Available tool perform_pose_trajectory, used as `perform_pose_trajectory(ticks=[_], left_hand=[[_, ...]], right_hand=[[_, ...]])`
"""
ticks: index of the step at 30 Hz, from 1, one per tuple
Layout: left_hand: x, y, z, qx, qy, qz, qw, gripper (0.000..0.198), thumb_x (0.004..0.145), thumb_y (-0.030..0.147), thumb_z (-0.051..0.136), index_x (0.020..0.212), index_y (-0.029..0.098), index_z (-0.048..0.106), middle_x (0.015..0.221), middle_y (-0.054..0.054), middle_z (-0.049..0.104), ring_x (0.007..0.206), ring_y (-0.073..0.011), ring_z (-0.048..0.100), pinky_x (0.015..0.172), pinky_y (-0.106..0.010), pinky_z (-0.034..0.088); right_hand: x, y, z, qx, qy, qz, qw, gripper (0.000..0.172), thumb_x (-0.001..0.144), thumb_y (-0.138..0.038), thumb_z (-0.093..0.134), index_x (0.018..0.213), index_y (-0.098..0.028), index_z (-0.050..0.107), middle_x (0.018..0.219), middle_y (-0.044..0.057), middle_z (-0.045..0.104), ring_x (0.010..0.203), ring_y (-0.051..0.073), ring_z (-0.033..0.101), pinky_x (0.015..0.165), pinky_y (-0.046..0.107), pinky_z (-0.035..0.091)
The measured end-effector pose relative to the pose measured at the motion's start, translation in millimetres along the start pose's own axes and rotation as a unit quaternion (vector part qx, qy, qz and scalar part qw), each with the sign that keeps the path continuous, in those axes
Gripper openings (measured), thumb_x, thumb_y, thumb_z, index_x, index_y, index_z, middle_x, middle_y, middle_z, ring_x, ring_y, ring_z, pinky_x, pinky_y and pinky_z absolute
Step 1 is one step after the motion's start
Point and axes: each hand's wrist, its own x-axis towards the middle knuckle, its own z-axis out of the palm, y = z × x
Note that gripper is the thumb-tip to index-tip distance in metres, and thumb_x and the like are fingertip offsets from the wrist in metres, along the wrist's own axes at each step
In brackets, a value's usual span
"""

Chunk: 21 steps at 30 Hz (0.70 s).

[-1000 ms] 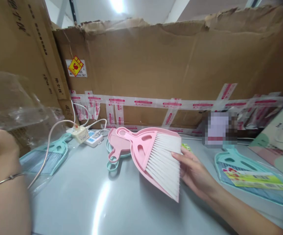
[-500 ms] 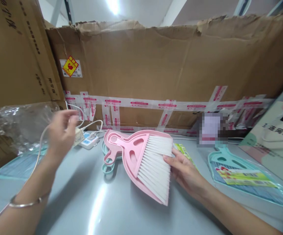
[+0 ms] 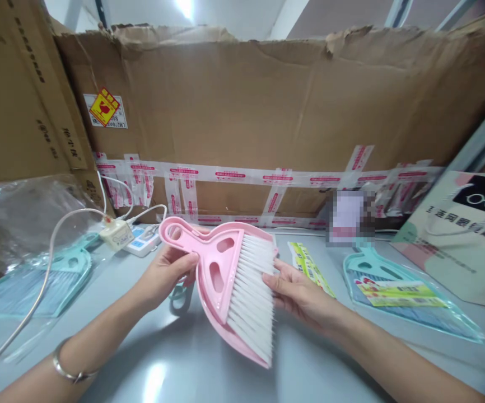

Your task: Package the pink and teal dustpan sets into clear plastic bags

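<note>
A pink dustpan (image 3: 209, 313) with a pink brush (image 3: 221, 268) nested in it is held above the grey table (image 3: 150, 347). The brush has white bristles (image 3: 253, 296). My left hand (image 3: 164, 274) is closed on the pink handles at the left. My right hand (image 3: 299, 294) grips the right edge of the set, beside the bristles. A teal handle (image 3: 178, 294) lies on the table under my left hand, mostly hidden.
A bagged teal brush set (image 3: 36, 282) lies at the left under a crumpled clear bag (image 3: 19, 215). Another bagged teal set (image 3: 397, 294) lies at the right. A power strip (image 3: 141, 243) with white cables, a green label card (image 3: 309, 266), a printed bag (image 3: 461, 235) and cardboard walls (image 3: 242, 117) surround the table.
My left hand dropped the clear bag at the left, swung right and took hold of the pink handles. The pink set has lifted off the teal piece and moved slightly left.
</note>
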Motion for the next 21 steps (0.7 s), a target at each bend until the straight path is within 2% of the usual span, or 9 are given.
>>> perform_pose_trajectory(ticks=[3,4,6,7,9,11,13,15,21], left_hand=[[0,4,1.8,0.015,0.039,0.03,0.999,0.028,0.065,0.032,0.071,0.088,0.018,0.065,0.059,0.0,0.06,0.047,-0.0114,0.052,0.048,-0.023,0.045],[-1,7,3.0,0.021,0.046,0.047,0.998,0.028,0.063,0.03,0.072,0.088,0.018,0.065,0.064,-0.001,0.063,0.052,-0.0134,0.055,0.051,-0.025,0.047],[-4,14,6.7,0.046,0.049,0.081,0.994,0.028,0.061,0.026,0.073,0.086,0.019,0.065,0.072,-0.003,0.066,0.061,-0.0175,0.06,0.057,-0.028,0.05],[-7,17,9.0,0.066,0.044,0.096,0.992,0.025,0.059,0.025,0.074,0.082,0.019,0.065,0.072,-0.003,0.067,0.063,-0.019,0.061,0.058,-0.029,0.051],[-12,23,14.3,0.112,0.022,0.118,0.986,0.018,0.057,0.023,0.074,0.072,0.019,0.065,0.067,-0.003,0.066,0.062,-0.0205,0.061,0.058,-0.031,0.051],[-18,27,18.8,0.142,-0.007,0.137,0.98,0.014,0.059,0.023,0.073,0.07,0.02,0.066,0.067,-0.004,0.066,0.063,-0.0211,0.062,0.06,-0.031,0.052],[-22,29,21.2,0.151,-0.027,0.159,0.975,0.015,0.063,0.024,0.071,0.077,0.022,0.067,0.071,-0.005,0.068,0.067,-0.0213,0.063,0.064,-0.032,0.052],[-23,30,20.4,0.164,-0.032,0.184,0.969,0.017,0.065,0.024,0.07,0.082,0.023,0.067,0.078,-0.006,0.068,0.075,-0.0227,0.063,0.07,-0.033,0.052],[-27,34,11.8,0.255,-0.085,0.285,0.92,0.037,0.065,0.017,0.071,0.1,0.027,0.065,0.1,-0.008,0.066,0.095,-0.0265,0.06,0.083,-0.038,0.049]], right_hand=[[2,1,-1,-0.072,0.099,-0.075,0.99,0.053,0.07,-0.04,0.069,0.115,-0.025,0.043,0.109,0.007,0.06,0.095,0.019,0.061,0.084,0.037,0.049],[2,-1,-1,-0.122,0.161,-0.144,0.969,0.052,0.072,-0.041,0.067,0.115,-0.026,0.042,0.115,0.008,0.056,0.102,0.02,0.057,0.088,0.039,0.046],[0,-6,4,-0.262,0.247,-0.305,0.882,0.043,0.076,-0.037,0.063,0.114,-0.028,0.044,0.12,0.008,0.048,0.111,0.021,0.049,0.094,0.042,0.041],[-2,-10,9,-0.34,0.248,-0.369,0.829,0.038,0.078,-0.033,0.06,0.113,-0.028,0.047,0.118,0.008,0.047,0.112,0.021,0.047,0.095,0.043,0.039],[-6,-18,22,-0.471,0.182,-0.436,0.745,0.028,0.08,-0.027,0.058,0.108,-0.028,0.053,0.11,0.007,0.048,0.108,0.022,0.047,0.093,0.043,0.04],[-6,-25,37,-0.537,0.104,-0.447,0.708,0.022,0.079,-0.026,0.059,0.101,-0.024,0.057,0.101,0.007,0.05,0.099,0.021,0.049,0.087,0.041,0.043],[-3,-29,50,-0.551,0.063,-0.435,0.71,0.017,0.077,-0.025,0.061,0.094,-0.02,0.058,0.095,0.007,0.051,0.093,0.02,0.05,0.082,0.039,0.044],[1,-31,57,-0.543,0.044,-0.406,0.733,0.011,0.075,-0.023,0.062,0.085,-0.018,0.057,0.09,0.006,0.05,0.089,0.019,0.049,0.079,0.037,0.045],[2,-35,61,-0.494,-0.033,-0.367,0.787,0.006,0.078,-0.017,0.06,0.078,-0.019,0.054,0.089,0.003,0.05,0.088,0.016,0.049,0.079,0.033,0.045]])
